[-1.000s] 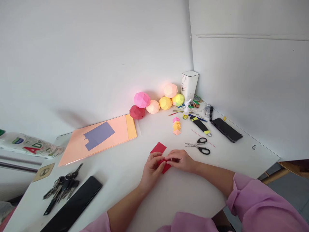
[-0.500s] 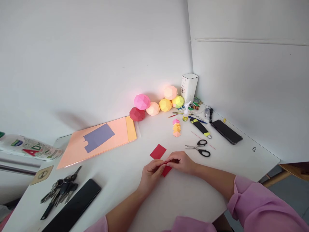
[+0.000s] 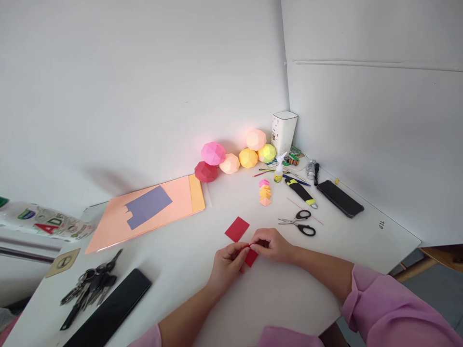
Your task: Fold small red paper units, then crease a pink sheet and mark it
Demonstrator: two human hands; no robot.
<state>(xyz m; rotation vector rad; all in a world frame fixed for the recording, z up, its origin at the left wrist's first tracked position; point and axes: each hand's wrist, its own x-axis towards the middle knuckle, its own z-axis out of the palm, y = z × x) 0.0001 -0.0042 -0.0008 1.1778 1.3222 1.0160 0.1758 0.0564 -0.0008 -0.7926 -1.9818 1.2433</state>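
Note:
Between my two hands is a small piece of red paper (image 3: 251,259), partly hidden by the fingers. My left hand (image 3: 228,262) pinches its left side between thumb and fingers. On its other side my right hand (image 3: 272,245) is closed too, its fingertips pressed on the paper's upper edge. A flat red paper rectangle (image 3: 237,229) lies on the table just beyond my hands. Scissors with black handles (image 3: 300,222) rest to the right of it. Farther back stands a short row of folded paper pieces (image 3: 265,192) in pink, yellow and peach.
Faceted paper balls (image 3: 213,153) line the wall. A glue bottle (image 3: 278,172), a box cutter (image 3: 301,192) and a phone (image 3: 340,198) lie at right. Peach paper sheets (image 3: 108,217), keys (image 3: 92,282), a black slab (image 3: 112,308) and a bottle (image 3: 47,221) are at left.
My fingers have shifted slightly on the red paper, and a little more of it shows below the right fingertips. Everything on the table stays where it was.

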